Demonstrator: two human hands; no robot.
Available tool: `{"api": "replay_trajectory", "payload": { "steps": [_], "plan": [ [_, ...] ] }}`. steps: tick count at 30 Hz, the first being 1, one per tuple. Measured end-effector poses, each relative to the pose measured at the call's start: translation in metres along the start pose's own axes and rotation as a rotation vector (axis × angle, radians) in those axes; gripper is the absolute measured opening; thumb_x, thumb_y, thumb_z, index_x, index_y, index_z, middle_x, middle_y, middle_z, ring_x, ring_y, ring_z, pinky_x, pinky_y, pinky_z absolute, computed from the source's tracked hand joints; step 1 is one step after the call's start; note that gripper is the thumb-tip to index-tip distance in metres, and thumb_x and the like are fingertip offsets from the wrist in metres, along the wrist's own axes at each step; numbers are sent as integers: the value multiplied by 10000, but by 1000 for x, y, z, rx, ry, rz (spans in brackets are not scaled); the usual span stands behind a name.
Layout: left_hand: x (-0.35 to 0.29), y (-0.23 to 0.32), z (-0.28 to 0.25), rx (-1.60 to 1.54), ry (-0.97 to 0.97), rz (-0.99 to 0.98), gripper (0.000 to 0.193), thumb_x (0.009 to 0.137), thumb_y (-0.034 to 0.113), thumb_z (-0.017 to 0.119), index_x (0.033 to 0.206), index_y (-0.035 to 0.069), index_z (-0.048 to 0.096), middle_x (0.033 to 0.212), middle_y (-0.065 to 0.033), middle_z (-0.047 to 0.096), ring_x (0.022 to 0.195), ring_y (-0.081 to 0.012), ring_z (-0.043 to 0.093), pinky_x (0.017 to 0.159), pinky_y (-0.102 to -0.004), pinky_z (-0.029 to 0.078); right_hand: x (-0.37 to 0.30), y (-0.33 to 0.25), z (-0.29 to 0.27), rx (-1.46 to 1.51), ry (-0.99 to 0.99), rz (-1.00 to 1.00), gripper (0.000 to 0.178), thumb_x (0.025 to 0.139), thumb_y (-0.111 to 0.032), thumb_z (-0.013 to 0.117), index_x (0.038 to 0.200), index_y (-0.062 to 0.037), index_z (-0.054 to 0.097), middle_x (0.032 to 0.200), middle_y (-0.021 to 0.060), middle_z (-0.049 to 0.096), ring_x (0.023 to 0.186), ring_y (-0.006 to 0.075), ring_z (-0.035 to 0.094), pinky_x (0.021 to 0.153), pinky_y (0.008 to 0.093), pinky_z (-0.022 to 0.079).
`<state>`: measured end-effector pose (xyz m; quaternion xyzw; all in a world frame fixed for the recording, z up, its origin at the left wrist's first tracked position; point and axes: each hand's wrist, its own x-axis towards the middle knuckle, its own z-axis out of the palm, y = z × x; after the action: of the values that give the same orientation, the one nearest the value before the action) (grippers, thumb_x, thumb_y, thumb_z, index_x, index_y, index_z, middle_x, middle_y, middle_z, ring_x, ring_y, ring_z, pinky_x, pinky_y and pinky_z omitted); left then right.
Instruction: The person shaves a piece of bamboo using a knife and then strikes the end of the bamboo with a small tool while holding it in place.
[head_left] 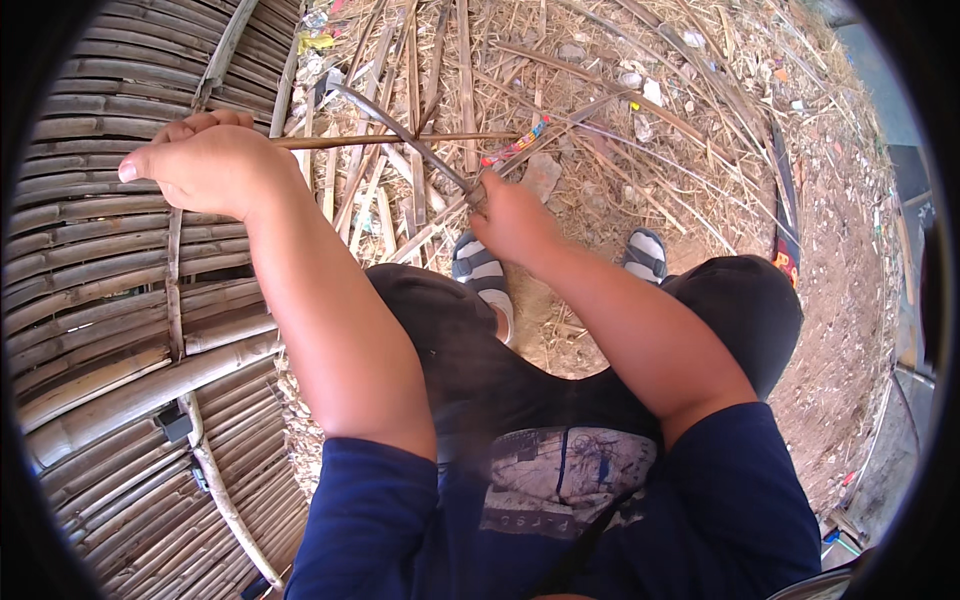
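Note:
My left hand (pixel 205 165) is closed at the far left, its thumb sticking out past the fist. From it a thin brown bamboo strip (pixel 345 141) runs level to the right. My right hand (pixel 515 220) is wrapped round the lower end of a long, narrow grey knife (pixel 440 168), whose handle is hidden in the fist. The blade slants up and to the left, crossing the bamboo strip near its middle. Whether the two touch there I cannot tell. Just above my right hand lies a red and yellow wrapper-like piece (pixel 515 143).
A bamboo slat wall or platform (pixel 90 215) stands along the left. Split bamboo strips (pixel 465 80) and straw litter the ground ahead. My sandalled feet (pixel 480 265) rest between my bent knees. A dark, long flat piece (pixel 783 195) with a red end lies at the right.

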<state>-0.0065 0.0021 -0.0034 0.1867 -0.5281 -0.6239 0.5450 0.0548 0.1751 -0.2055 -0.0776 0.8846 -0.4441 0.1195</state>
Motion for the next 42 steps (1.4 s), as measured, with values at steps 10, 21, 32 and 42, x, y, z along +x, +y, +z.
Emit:
{"api": "replay_trajectory", "payload": {
  "steps": [10,21,32,42],
  "plan": [
    [-7,-1,2,-43,-39,73,664,1048,632,157,635,124,264,542,-30,310,497,-171,271,461,-298,295,-15,-59,-41,346,-66,-116,349,793,-171,698,1075,13,604,944,257,685,885,434,679,765,497,519],
    [-3,1,-5,60,-21,1,635,1067,566,100,664,123,312,578,-32,369,550,-193,327,580,-362,446,1,34,19,211,-50,60,387,825,-192,686,1138,13,585,1007,243,698,951,430,681,805,493,533],
    [-10,26,3,98,-88,54,629,1070,557,113,693,102,329,583,-28,373,517,-176,332,533,-342,389,-16,3,9,191,142,-188,352,800,-156,710,1093,-3,589,840,250,681,821,466,666,715,473,527],
    [0,11,5,37,-62,5,618,1077,543,148,745,68,364,627,-47,405,584,-199,394,613,-348,451,1,16,-7,164,-2,14,366,787,-179,698,1090,7,613,895,247,693,855,440,677,765,486,533]
  ]
}}
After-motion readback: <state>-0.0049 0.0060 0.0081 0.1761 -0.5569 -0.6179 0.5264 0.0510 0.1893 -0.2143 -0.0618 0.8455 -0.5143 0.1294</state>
